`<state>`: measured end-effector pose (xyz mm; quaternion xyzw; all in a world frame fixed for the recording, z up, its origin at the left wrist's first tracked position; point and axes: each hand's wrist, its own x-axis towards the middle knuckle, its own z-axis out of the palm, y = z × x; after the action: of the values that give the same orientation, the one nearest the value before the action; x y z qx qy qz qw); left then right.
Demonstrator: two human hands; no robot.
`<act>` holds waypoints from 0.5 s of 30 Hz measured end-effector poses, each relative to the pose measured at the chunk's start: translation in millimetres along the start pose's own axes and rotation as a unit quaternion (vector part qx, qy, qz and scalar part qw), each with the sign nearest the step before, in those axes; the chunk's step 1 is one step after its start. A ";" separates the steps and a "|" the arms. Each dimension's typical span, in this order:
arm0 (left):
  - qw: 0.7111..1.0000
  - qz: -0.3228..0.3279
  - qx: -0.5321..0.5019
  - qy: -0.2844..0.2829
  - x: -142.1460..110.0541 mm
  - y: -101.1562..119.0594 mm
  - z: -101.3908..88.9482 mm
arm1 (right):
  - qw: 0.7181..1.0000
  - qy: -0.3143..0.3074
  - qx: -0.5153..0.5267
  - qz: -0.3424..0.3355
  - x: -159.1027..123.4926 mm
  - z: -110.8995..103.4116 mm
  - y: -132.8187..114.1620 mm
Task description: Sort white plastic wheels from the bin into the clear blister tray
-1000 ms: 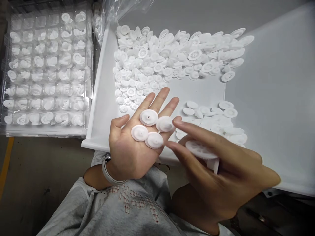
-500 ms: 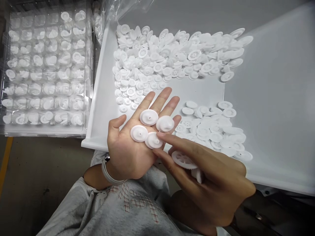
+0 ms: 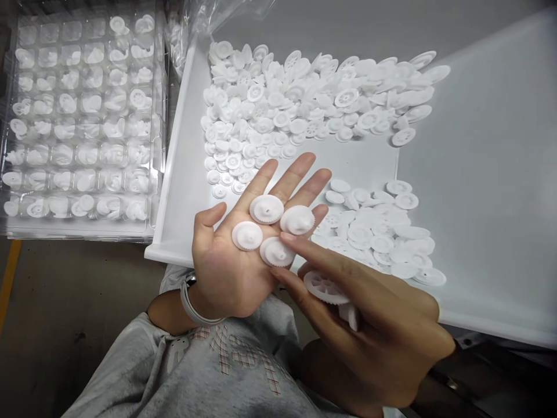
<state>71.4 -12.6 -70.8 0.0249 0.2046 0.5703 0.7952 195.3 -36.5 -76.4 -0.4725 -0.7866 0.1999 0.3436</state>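
Observation:
My left hand [image 3: 243,255] lies palm up with its fingers spread, and several white plastic gears rest flat on the palm and fingers. One gear [image 3: 267,209] is by the finger bases, another gear [image 3: 248,235] nearer the thumb. My right hand [image 3: 369,313] is closed: thumb and index finger touch the edges of the lower right gear [image 3: 277,252] on the palm. Tucked inside the same hand are a spoked white gear [image 3: 326,287] and another white piece [image 3: 349,317] below it, partly hidden by the fingers.
A large white tray [image 3: 478,203] holds a wide heap of white gears [image 3: 304,98] at the back and a smaller heap [image 3: 369,232] by my right hand. At left stands a clear compartment tray [image 3: 82,226] filled with white parts. Clear plastic film [image 3: 209,17] hangs over the corner.
Both hands have shifted very slightly to the right. The gears on the left palm have tilted a little, and the same gears stay in the right hand.

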 end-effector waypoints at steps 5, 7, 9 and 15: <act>1.000 -0.008 0.004 0.014 1.2 -0.5 -1.9 | 0.999 0.030 -0.003 0.024 6.1 -7.8 0.6; 1.000 -0.004 0.008 0.016 1.6 -1.1 -2.8 | 0.999 0.034 -0.011 0.031 9.2 -11.1 4.1; 1.000 0.000 0.010 0.019 2.0 -1.8 -3.4 | 0.998 0.045 -0.005 0.034 10.7 -11.7 8.7; 1.000 -0.001 -0.005 0.011 2.3 -1.7 -4.5 | 0.950 0.116 0.242 0.161 10.1 -3.9 20.8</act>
<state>72.0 -12.0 -76.1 0.0149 0.2105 0.5704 0.7938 207.5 -17.7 -83.5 -0.5155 -0.5829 0.3806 0.4996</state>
